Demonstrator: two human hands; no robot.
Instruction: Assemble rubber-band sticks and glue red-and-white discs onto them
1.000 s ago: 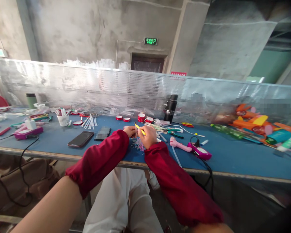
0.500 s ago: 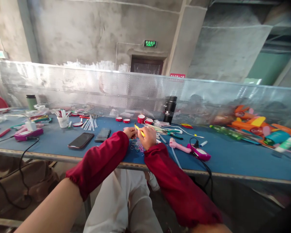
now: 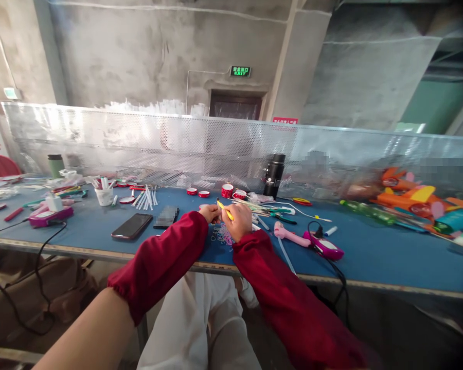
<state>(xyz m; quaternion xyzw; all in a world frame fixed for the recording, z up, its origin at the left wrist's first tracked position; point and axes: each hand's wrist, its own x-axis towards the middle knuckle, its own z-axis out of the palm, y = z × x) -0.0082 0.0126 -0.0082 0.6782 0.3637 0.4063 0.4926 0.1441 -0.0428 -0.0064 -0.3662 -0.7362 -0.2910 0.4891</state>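
Note:
Both my hands meet over the middle of the blue table (image 3: 370, 257). My right hand (image 3: 238, 221) is closed on a thin yellow stick (image 3: 223, 208) that points up and to the left. My left hand (image 3: 209, 213) is pinched shut right beside the stick's lower part; what its fingers grip is too small to make out. A heap of small coloured rubber bands (image 3: 221, 235) lies on the table just below both hands. Dark red sleeve covers run up both my forearms.
A phone (image 3: 131, 226) and a dark flat item (image 3: 166, 216) lie left of my hands. A black flask (image 3: 273, 175), red tape rolls (image 3: 227, 190), a pink glue gun (image 3: 316, 241) with cable, a white cup of sticks (image 3: 104, 195) and orange toys (image 3: 409, 198) stand around. A perforated metal screen (image 3: 139, 139) backs the table.
My hands stay together on the stick with only slight finger shifts. The view has turned a little, so everything sits slightly to the right and lower.

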